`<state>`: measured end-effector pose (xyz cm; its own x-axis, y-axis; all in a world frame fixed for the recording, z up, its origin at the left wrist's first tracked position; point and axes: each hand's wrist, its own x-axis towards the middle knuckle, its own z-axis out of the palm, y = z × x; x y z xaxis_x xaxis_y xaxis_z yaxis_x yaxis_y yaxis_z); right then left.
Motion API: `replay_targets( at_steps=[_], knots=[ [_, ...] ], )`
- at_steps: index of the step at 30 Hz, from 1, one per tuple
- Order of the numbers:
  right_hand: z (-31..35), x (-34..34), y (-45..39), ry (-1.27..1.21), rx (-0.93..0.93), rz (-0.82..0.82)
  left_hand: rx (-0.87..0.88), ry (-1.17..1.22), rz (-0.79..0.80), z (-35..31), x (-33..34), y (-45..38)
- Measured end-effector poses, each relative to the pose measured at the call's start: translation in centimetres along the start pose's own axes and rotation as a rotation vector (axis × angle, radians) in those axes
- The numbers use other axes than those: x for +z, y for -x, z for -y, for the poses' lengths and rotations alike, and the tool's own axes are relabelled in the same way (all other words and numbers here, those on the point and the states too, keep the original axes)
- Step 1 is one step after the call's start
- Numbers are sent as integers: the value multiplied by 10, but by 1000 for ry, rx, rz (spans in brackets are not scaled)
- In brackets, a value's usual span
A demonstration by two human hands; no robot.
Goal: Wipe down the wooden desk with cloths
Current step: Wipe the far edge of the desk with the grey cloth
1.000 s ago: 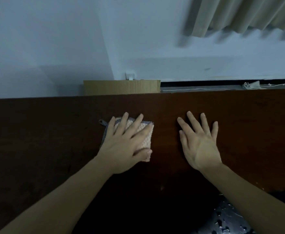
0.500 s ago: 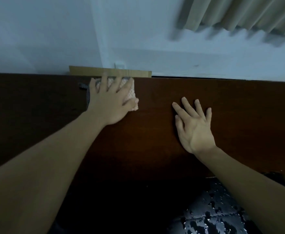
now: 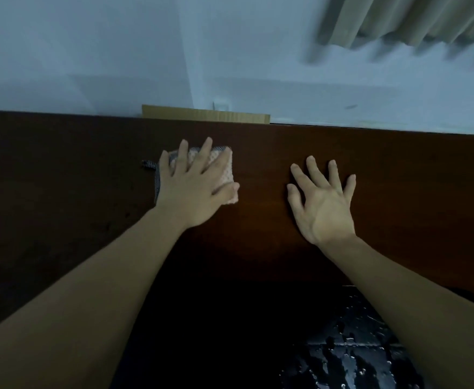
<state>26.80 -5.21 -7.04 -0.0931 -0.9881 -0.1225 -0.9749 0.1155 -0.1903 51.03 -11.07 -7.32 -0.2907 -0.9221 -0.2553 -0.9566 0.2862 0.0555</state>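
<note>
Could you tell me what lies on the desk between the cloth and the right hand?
Only bare desk shows between the cloth and the right hand in the head view.

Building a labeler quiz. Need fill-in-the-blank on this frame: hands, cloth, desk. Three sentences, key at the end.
1. The cloth lies under the ____ hand.
2. The right hand rests with fingers spread straight on the bare ____, holding nothing.
3. The strip of cardboard shows just past the desk's ____ edge.

Missing words: left; desk; far
</note>
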Motion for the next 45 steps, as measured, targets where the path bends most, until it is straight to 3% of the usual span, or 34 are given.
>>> replay_targets(
  at_steps=[3, 10, 14, 22, 30, 39, 45],
  knots=[
    [0, -1, 0, 4, -15, 26, -66, 12, -13, -13, 1, 5],
    [1, -3, 0, 37, -34, 57, 28, 55, 21, -45, 21, 94],
    [0, -4, 0, 53, -40, 62, 53, 27, 46, -37, 22, 96],
    [-1, -1, 0, 60, -51, 57, -233, 115, -31, -45, 18, 50],
    [0, -4, -1, 78, -32, 79, 47, 60, 55, -62, 25, 113],
    [-2, 2, -1, 70, -27, 33, -126, 82, -45, -68, 16, 30],
    [4, 0, -1, 81, -17, 39, 98, 75, 27, -72, 18, 82]
  ],
)
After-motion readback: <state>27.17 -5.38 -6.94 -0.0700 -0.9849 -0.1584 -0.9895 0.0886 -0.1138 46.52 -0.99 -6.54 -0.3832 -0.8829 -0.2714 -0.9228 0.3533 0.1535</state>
